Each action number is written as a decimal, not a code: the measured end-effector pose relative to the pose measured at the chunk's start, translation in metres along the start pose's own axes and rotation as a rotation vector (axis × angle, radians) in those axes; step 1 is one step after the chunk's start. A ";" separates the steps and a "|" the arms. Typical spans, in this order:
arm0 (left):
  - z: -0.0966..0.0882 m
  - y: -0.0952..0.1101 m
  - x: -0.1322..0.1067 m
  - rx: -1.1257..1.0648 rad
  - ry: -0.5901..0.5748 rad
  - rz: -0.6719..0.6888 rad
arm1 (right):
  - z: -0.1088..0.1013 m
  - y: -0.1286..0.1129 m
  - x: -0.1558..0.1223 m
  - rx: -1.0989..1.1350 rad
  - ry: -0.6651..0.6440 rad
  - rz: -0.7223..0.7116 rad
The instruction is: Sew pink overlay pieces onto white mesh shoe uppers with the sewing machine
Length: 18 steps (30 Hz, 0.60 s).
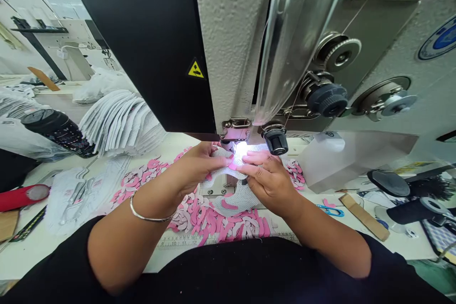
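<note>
Under the lit needle area of a sewing machine (233,132) lies a grey-white mesh fabric piece (242,198) with curved edges and a pink patch (229,204) on its near part. My left hand (201,164) grips the fabric's left side, thumb on top and pointing at the needle; its other fingers are partly hidden. From the right, my right hand (272,178) holds the same piece, index and middle fingers pressed on it near the needle, thumb lower down at its edge. Glare from the lamp washes out the stitching spot.
Pink and pale curved scraps (213,221) surround the machine bed, with a ruler strip (178,242) in front. Stacked white fabric pieces (119,121) and a dark bottle (59,128) stand left. Right are a blue clip (330,211), a brown strip (365,217) and a black spool (409,213).
</note>
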State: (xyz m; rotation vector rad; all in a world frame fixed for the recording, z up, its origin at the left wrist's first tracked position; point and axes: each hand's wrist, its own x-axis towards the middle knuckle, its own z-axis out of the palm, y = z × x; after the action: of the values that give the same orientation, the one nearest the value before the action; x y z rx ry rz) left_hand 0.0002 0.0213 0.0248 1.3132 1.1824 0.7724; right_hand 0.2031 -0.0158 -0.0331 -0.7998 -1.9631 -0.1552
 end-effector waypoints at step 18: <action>0.027 -0.009 -0.001 -0.496 0.014 -0.020 | -0.012 0.027 0.020 0.239 -0.188 0.155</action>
State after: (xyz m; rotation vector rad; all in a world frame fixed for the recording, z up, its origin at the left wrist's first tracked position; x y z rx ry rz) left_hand 0.0236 0.0109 0.0125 0.8837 0.9329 0.9859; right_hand 0.2220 0.0092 -0.0161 -0.8274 -2.0366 0.2501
